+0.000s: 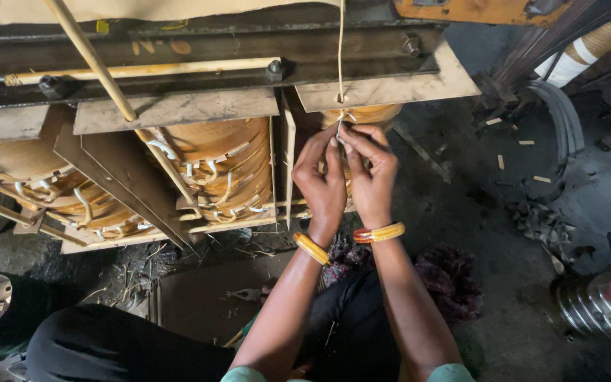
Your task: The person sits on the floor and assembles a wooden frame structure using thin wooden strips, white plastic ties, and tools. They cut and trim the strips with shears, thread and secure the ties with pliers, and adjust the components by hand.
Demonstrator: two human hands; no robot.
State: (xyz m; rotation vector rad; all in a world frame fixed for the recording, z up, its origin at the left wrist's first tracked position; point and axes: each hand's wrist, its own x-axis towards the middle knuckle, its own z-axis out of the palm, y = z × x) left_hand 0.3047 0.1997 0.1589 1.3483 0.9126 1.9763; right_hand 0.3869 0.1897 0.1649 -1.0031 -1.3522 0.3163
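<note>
- The left hand [322, 185] and the right hand [371, 177] sit close together, fingers pinched shut on a thin white string [341, 49].
- The string hangs straight down from above and ends at the fingertips, in front of a round coil [213, 166].
- The coil looks wrapped in tan paper, with flat board [175, 110] on top.

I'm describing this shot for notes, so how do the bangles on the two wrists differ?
The left-wrist bangle is plain yellow, while the right-wrist bangle is yellow with a red-orange section. The left-wrist bangle tilts steeply across the arm; the right-wrist bangle lies nearly level. Both sit snug at the wrist.
</note>
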